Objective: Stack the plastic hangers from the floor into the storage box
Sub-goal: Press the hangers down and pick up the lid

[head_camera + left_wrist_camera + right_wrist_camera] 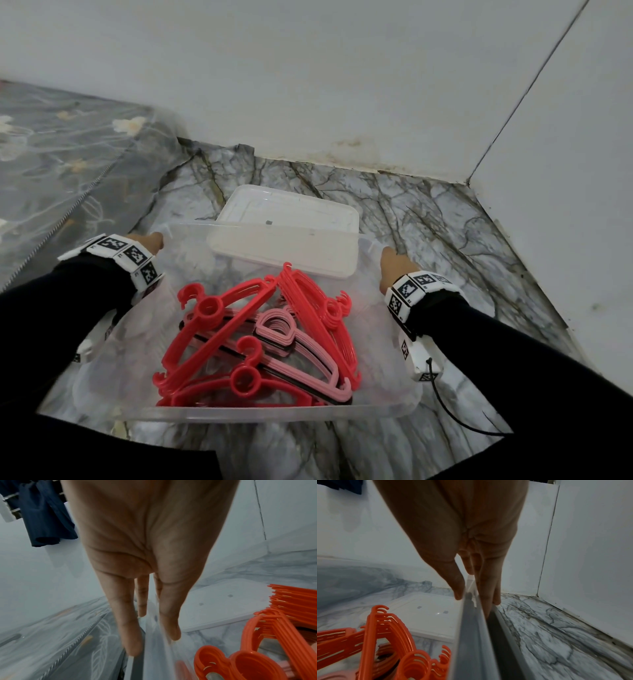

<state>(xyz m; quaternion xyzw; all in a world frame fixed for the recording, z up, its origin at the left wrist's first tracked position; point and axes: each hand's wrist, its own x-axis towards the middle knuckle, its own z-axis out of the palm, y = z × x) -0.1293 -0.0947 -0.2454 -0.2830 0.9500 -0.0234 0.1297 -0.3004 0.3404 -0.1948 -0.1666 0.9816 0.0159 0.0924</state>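
Observation:
A clear plastic storage box (274,412) stands on the marble floor and holds a pile of red hangers (219,329) with some pink hangers (291,339) between them. My left hand (150,241) pinches the box's left wall (154,662), thumb inside and fingers outside. My right hand (394,267) pinches the right wall (471,642) the same way. In the wrist views the left hand (152,635) and right hand (476,597) straddle the rim, with the hangers (257,635) (385,628) just inside.
The box's white lid (287,233) lies flat on the floor (445,222) behind the box. A grey floral mattress (68,154) borders the left. White walls meet in a corner (467,183) at the back right. Dark clothes (46,520) hang at the far left.

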